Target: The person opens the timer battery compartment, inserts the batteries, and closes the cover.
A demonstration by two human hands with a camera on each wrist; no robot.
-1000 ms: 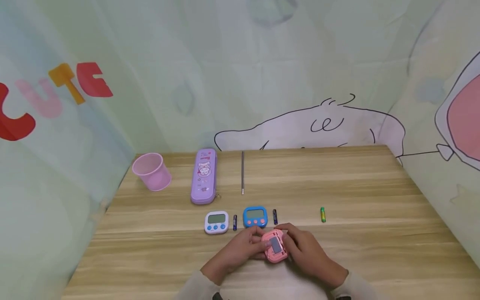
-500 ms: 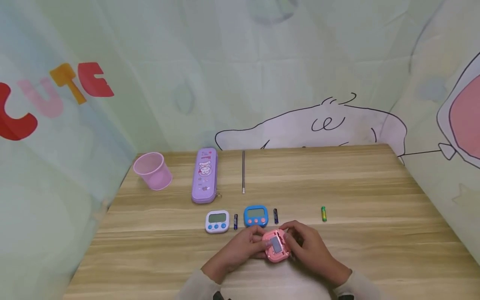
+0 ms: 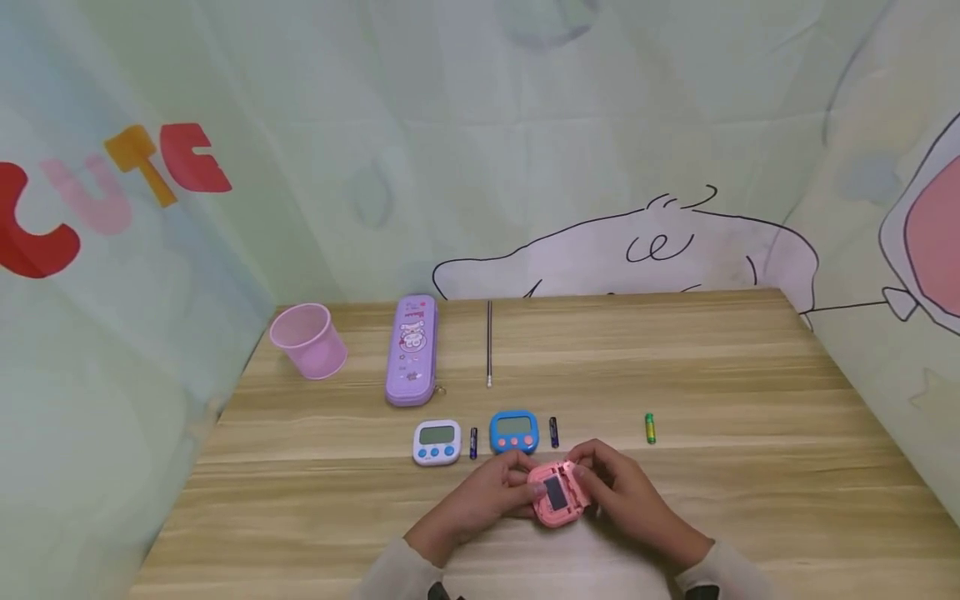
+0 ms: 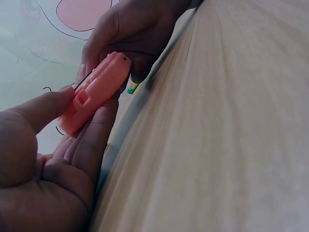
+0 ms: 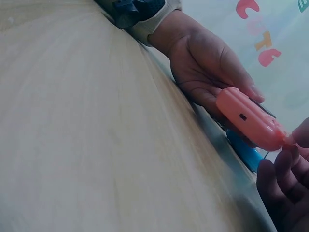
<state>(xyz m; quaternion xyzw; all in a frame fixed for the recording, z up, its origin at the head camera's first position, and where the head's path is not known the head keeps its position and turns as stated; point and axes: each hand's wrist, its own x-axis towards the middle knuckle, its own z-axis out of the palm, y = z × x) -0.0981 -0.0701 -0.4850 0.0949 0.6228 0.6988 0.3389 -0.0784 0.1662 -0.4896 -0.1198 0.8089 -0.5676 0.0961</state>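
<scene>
The left hand (image 3: 489, 493) pinches the left side of a pink timer (image 3: 557, 495), thumb on top and fingers underneath. The right hand (image 3: 619, 493) has thumb and fingers pinching the timer's right edge. The timer is between the two hands at the near middle of the worktop (image 3: 720, 358), with a dark panel on its upward face. Just beyond the left hand lies a blue timer (image 3: 513, 431), with a white timer (image 3: 437, 442) to its left. One dark battery (image 3: 473, 443) lies between those two, and another battery (image 3: 553, 432) just right of the blue one. A green battery (image 3: 650, 428) sits farther right. At the far left are a pink cup (image 3: 313, 342), a purple case (image 3: 412, 354) and a pencil (image 3: 490, 343).
</scene>
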